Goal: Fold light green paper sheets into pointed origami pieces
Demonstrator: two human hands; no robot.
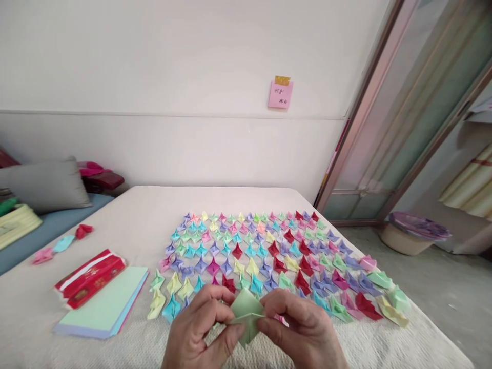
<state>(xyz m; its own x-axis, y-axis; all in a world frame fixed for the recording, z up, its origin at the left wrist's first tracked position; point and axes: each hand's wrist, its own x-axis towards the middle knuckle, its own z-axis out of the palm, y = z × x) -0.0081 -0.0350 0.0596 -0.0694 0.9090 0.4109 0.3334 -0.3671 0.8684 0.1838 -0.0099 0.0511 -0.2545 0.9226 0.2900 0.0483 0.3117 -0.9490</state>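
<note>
A pale green folded paper (248, 307) is held between both hands at the bottom centre, its upper part a pointed flap and its lower tip pointing down. My left hand (205, 328) pinches its left corner between thumb and fingers. On the opposite corner, my right hand (300, 325) pinches in the same way. Behind the hands, several rows of small folded paper pieces, among them a red one (237, 250) and a yellow one (252, 266), cover the table (154, 205). The hands hide part of the nearest rows.
At left, a red packet (90, 277) lies on a stack of coloured paper sheets (103, 312). Beyond it are three crumpled-looking paper pieces, one light blue (63, 243). A grey cushion (46, 184) is at far left, a lined bin (411, 233) on the floor at right.
</note>
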